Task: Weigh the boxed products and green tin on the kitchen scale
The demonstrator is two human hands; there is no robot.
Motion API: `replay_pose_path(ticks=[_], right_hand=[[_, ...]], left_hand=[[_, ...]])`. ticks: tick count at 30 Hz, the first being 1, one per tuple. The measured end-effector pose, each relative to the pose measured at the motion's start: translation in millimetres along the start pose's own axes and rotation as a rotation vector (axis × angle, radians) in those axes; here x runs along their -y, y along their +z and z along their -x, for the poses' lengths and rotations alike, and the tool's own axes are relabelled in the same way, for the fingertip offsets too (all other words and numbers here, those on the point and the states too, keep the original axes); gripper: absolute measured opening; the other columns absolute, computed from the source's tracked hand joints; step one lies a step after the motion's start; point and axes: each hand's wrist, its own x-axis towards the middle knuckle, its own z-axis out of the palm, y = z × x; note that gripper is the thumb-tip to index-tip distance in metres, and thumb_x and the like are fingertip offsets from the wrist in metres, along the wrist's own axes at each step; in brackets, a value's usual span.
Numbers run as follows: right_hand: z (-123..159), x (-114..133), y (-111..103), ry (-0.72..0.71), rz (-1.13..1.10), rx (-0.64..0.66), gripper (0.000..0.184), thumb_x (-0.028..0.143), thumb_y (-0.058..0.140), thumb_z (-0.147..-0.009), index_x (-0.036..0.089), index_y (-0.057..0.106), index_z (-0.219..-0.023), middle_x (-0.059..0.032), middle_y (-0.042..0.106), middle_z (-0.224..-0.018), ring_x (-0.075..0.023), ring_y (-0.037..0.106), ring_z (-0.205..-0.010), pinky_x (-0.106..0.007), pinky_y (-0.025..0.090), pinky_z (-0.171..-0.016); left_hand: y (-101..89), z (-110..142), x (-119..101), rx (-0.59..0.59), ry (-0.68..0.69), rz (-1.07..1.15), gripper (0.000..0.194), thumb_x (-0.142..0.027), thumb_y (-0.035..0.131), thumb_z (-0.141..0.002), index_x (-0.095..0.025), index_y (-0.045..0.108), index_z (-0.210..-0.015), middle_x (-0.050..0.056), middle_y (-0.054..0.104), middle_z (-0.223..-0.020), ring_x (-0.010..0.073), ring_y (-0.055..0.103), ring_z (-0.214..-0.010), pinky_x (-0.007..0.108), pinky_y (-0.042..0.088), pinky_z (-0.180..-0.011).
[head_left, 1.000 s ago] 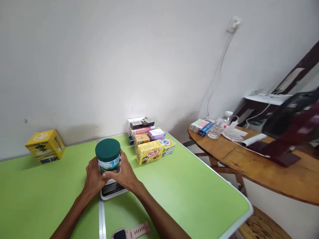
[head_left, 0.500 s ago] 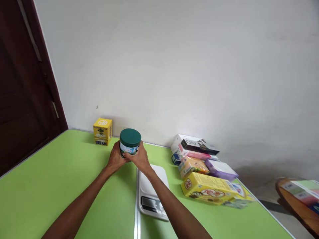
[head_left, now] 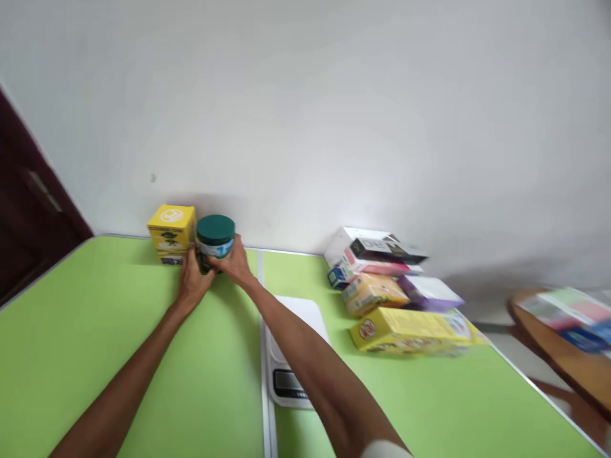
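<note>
Dark green caps the jar [head_left: 215, 245], held upright near the back edge of the table [head_left: 205, 381], by the wall [head_left: 305, 114]. Both hands grasp it, the left hand [head_left: 193, 281] low on its left side, the right hand [head_left: 233, 262] around its right. The yellow box [head_left: 172, 233] sits just beside it, leaving little room leftward (whether they touch, I cannot tell). Nearer, green tabletop spreads wide; the right forearm [head_left: 296, 356] crosses above the white scale [head_left: 301, 310].
</note>
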Motion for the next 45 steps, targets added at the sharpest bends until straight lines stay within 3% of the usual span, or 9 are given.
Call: replay_pose_path(ticks=[7, 11, 15, 19, 23, 26, 36, 41, 45], right_hand=[[-23.1, 5.4, 17.0, -0.008, 0.135, 0.019, 0.094, 0.040, 0.090, -0.066, 0.009, 0.042, -0.141, -0.0218, 0.055, -0.142, -0.0337, 0.050, -0.138, -0.046, 0.041, -0.117], [6.0, 21.3, -9.5, 0.022, 0.129, 0.127, 0.114, 0.044, 0.089, -0.071, 0.009, 0.024, -0.157, -0.0265, 0.040, -0.157, -0.0385, 0.036, -0.150, -0.056, 0.033, -0.122], [93.8, 39.7, -80.8, -0.220, 0.063, 0.062, 0.087, 0.047, 0.076, -0.087, 0.021, 0.032, -0.158, -0.0167, 0.048, -0.156, -0.0317, 0.043, -0.147, -0.053, 0.042, -0.118], [200.6, 29.8, -179.6, -0.389, 0.081, -0.397, 0.040, 0.035, 0.063, -0.098, 0.029, 0.057, -0.138, -0.0094, 0.067, -0.130, -0.0236, 0.064, -0.118, -0.040, 0.060, -0.091], [265.2, -20.2, -263.1, -0.105, 0.202, -0.909, 0.032, 0.040, 0.053, -0.102, 0.021, 0.063, -0.126, -0.0127, 0.069, -0.123, -0.0261, 0.065, -0.114, -0.047, 0.055, -0.098], [279.1, -63.3, -294.2, 0.075, 0.188, -0.943, 0.048, 0.050, 0.045, -0.102, 0.017, 0.058, -0.135, -0.0177, 0.063, -0.136, -0.0295, 0.059, -0.127, -0.053, 0.045, -0.110], [260.6, -102.3, -310.2, 0.105, 0.180, -0.884, 0.060, 0.055, 0.034, -0.102, 0.017, 0.055, -0.141, -0.0180, 0.062, -0.140, -0.0287, 0.053, -0.134, -0.055, 0.034, -0.118], [267.5, -90.4, -317.3, 0.104, 0.178, -0.877, 0.059, 0.058, 0.037, -0.099, 0.016, 0.063, -0.130, -0.0189, 0.066, -0.133, -0.0313, 0.057, -0.126, -0.055, 0.040, -0.111], [268.1, -53.3, -303.4, -0.026, 0.194, -0.861, 0.053, 0.055, 0.039, -0.103, 0.020, 0.060, -0.136, -0.0163, 0.063, -0.136, -0.0301, 0.057, -0.127, -0.054, 0.041, -0.111]], left_hand=[[-13.9, 12.8, -11.6, 0.107, 0.138, -0.086, 0.075, -0.032, 0.069, -0.078, -0.020, 0.038, -0.145, 0.018, 0.045, -0.142, 0.0374, 0.046, -0.138, 0.062, 0.039, -0.117], [-15.5, 12.7, -19.4, 0.141, 0.058, -0.122, 0.085, -0.040, 0.071, -0.077, -0.019, 0.031, -0.149, 0.019, 0.042, -0.144, 0.0414, 0.045, -0.137, 0.069, 0.038, -0.114], [-21.1, 29.2, -54.9, 0.135, 0.090, -0.112, 0.089, -0.049, 0.066, -0.081, -0.013, 0.029, -0.153, 0.022, 0.040, -0.143, 0.0400, 0.053, -0.129, 0.065, 0.042, -0.112], [-11.0, 63.2, -123.3, 0.206, 0.235, -0.051, 0.080, -0.049, 0.065, -0.086, -0.015, 0.034, -0.152, 0.020, 0.046, -0.139, 0.0358, 0.056, -0.125, 0.060, 0.047, -0.108], [28.0, 104.9, -194.6, 0.432, 0.347, 0.078, 0.068, -0.043, 0.063, -0.090, -0.020, 0.038, -0.148, 0.016, 0.051, -0.138, 0.0302, 0.060, -0.120, 0.052, 0.052, -0.104], [70.3, 131.5, -230.3, 0.635, 0.345, 0.128, 0.069, -0.041, 0.066, -0.087, -0.020, 0.038, -0.148, 0.017, 0.050, -0.142, 0.0310, 0.058, -0.126, 0.052, 0.050, -0.106], [158.4, 155.2, -259.5, 0.782, 0.193, 0.161, 0.052, -0.030, 0.073, -0.079, -0.014, 0.055, -0.124, 0.020, 0.062, -0.128, 0.0333, 0.060, -0.122, 0.052, 0.049, -0.103], [147.9, 153.1, -270.4, 0.772, 0.164, 0.164, 0.046, -0.026, 0.074, -0.079, -0.016, 0.056, -0.120, 0.016, 0.068, -0.122, 0.0312, 0.065, -0.112, 0.049, 0.051, -0.098], [102.4, 133.5, -272.5, 0.743, 0.223, 0.217, 0.047, -0.032, 0.073, -0.082, -0.016, 0.056, -0.123, 0.015, 0.067, -0.125, 0.0300, 0.065, -0.112, 0.045, 0.054, -0.094]])
